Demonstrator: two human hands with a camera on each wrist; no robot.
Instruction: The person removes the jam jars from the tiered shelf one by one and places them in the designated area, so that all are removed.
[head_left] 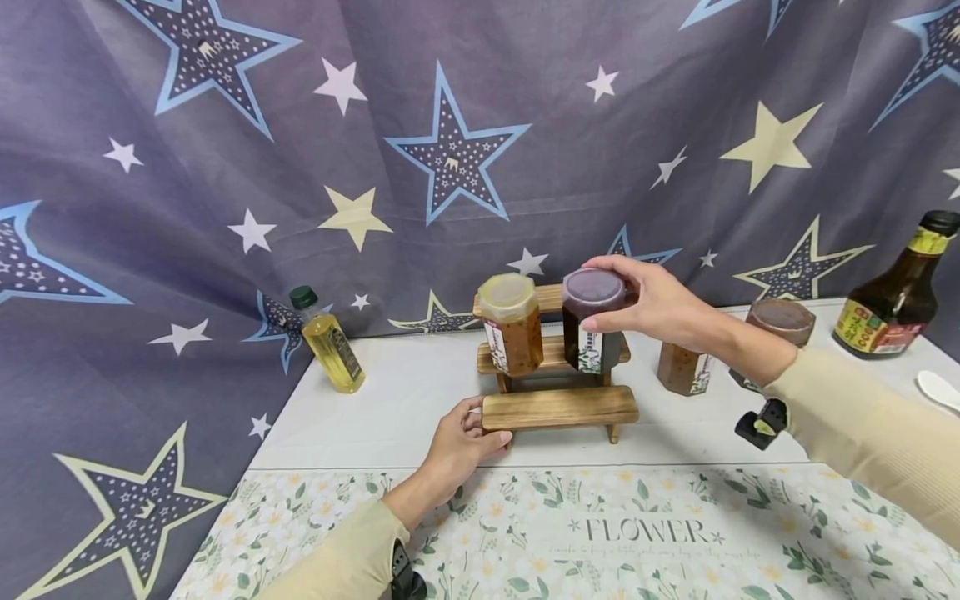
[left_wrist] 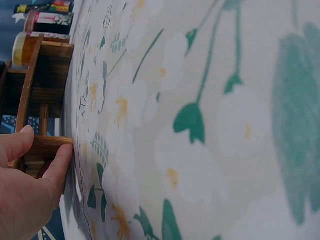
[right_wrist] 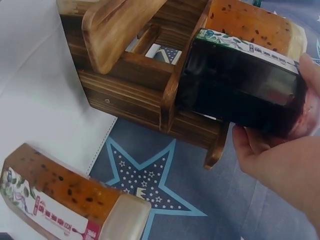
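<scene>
A wooden three-step rack (head_left: 558,408) stands on the table. My left hand (head_left: 459,443) holds the left end of its lowest step; in the left wrist view, thumb and fingers (left_wrist: 59,167) pinch the wood near a leg. My right hand (head_left: 660,304) grips a dark jar (head_left: 592,329) with a purplish lid near its top, thumb in front and fingers behind. The jar is upright over the right of the middle step, and its base meets the wood in the right wrist view. Left of it on that step is an orange, seed-flecked jar (head_left: 513,333) with a pale lid.
Right of the rack stand another orange jar (head_left: 682,371) and a dark jar (head_left: 780,321), partly behind my right forearm. A brown sauce bottle (head_left: 888,292) and a white spoon (head_left: 937,390) lie farther right. An oil bottle (head_left: 330,346) stands left. A star-patterned curtain (head_left: 450,250) hangs behind.
</scene>
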